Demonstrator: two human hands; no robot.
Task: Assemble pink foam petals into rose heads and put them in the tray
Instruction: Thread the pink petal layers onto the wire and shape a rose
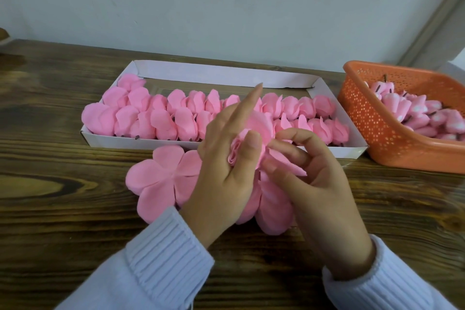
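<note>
Caught mid-wrap, just above the table (63,133) and right in front of the white cardboard tray (141,142). Holding the unfinished rose head (236,157) in the left grip (221,173), curled round the rolled centre, index finger stuck straight out toward the tray. Pinching an outer petal (294,168) in the right grip (317,184), closed on that flap, probably to draw it round the core. Lying flat on the table beneath and beside both grips: loose flower-shaped petal sheets (161,178). Packed in two rows inside the tray: finished rose heads (163,121), with bare card along the far wall. Off to the right, an orange mesh basket (359,113) of pink buds (412,113) on dark stems. Plenty to go wrong from here. Pulling too hard on thin foam could crease or tear the flap. Easing the left grip while re-pinching could let the rolled centre spring open and undo the layers. Wrapping unevenly would likely leave a lopsided bloom. Dragging a sleeve over the loose sheets might push them off their place or fold a lobe. Setting the finished head down into such tight rows could tip or crush its neighbours; safer to aim for the bare strip at the back.
</note>
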